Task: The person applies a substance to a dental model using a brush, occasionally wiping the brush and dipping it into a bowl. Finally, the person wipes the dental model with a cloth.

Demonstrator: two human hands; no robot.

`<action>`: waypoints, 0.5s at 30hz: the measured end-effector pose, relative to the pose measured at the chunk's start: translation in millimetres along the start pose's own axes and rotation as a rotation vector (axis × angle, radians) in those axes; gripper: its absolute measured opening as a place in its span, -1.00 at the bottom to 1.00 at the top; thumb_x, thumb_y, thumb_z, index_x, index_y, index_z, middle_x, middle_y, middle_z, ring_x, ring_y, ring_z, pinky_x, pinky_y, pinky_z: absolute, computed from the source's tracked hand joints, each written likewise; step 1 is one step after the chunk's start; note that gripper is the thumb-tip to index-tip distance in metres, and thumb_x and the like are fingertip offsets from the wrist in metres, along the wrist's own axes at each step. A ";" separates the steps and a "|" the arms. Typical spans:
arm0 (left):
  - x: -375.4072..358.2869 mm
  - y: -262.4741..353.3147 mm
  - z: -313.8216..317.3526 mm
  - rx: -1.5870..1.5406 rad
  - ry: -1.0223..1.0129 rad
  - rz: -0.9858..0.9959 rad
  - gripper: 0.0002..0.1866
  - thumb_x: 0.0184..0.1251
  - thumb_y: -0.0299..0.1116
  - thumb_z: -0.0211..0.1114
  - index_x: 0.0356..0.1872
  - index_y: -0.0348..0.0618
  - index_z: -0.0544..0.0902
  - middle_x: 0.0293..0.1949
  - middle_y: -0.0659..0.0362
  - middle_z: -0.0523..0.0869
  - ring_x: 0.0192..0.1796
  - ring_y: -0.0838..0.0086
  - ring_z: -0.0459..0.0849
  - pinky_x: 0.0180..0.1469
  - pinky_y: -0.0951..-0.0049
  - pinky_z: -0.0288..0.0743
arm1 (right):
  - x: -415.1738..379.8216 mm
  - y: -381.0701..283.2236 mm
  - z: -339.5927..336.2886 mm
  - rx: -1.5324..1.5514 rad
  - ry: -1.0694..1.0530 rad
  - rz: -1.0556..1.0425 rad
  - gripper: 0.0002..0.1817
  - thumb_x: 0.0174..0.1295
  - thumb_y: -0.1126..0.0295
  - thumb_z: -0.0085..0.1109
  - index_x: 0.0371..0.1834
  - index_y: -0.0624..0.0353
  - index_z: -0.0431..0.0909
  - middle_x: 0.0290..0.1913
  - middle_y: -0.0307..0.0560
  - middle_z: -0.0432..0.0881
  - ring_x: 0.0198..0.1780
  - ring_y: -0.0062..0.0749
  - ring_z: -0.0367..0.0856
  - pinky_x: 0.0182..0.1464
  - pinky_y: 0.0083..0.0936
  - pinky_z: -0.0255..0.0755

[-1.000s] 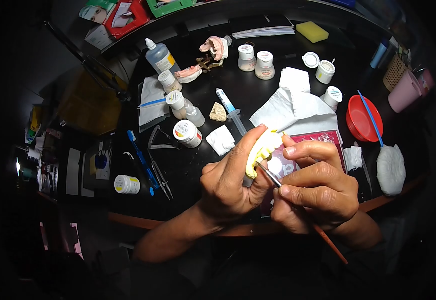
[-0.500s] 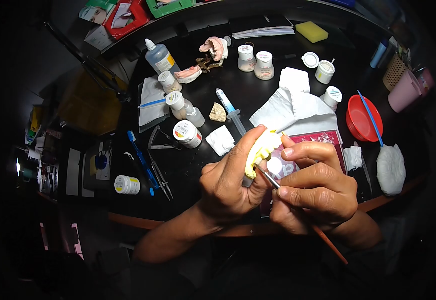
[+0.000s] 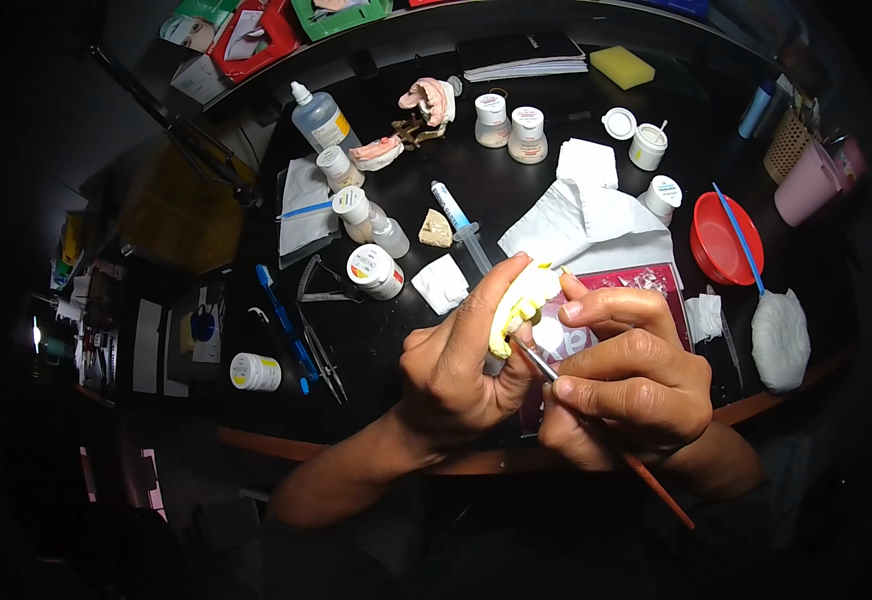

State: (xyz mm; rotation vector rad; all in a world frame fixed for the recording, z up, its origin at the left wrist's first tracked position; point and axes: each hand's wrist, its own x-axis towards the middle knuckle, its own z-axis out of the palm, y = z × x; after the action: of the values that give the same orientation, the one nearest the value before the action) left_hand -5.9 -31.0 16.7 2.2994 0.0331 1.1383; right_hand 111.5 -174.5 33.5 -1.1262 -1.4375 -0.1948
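Your left hand (image 3: 466, 355) grips the yellow dental model (image 3: 519, 305) between thumb and fingers, up above the dark red board (image 3: 646, 290). Your right hand (image 3: 636, 385) pinches the brush (image 3: 596, 425) by its metal part, its tip at the model's lower end. Beyond your left hand lie the syringe (image 3: 461, 225) and a folded white cloth (image 3: 441, 284).

A passage for a hand is left on the dark tabletop (image 3: 371, 350) between the tweezers (image 3: 326, 363) and the left hand (image 3: 461, 360). Beyond the left hand, the way is obstructed by a syringe (image 3: 468, 237). At right, passage is narrowed by a red bowl (image 3: 713, 240) and a white pad (image 3: 781, 345).
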 end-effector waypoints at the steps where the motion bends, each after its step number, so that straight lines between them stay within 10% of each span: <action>1: 0.0 -0.5 0.3 -0.005 -0.001 0.002 -0.49 0.69 -0.22 0.21 0.29 -0.61 0.56 -0.02 -0.17 0.84 -0.04 0.25 0.90 -0.05 0.42 0.78 | 0.0 0.5 0.1 -0.001 0.002 -0.005 -0.78 -0.10 0.67 0.51 -0.34 0.29 0.74 -0.32 -0.04 0.75 0.08 0.05 0.76 0.24 0.06 0.70; 15: 2.6 -2.0 0.2 -0.023 -0.023 0.016 -0.51 0.63 -0.28 0.28 0.31 -0.55 0.56 -0.07 -0.22 0.84 -0.11 0.11 0.92 -0.12 0.31 0.81 | 0.7 1.8 -1.1 -0.011 0.042 0.006 -0.79 -0.09 0.68 0.51 -0.37 0.29 0.70 -0.35 -0.06 0.70 0.04 0.01 0.77 0.04 -0.19 0.75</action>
State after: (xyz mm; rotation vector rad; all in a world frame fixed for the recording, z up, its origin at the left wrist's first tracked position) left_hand -3.7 -28.7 17.5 2.2961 -0.0075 1.1139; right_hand 113.6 -174.0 33.4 -1.1290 -1.3971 -0.2209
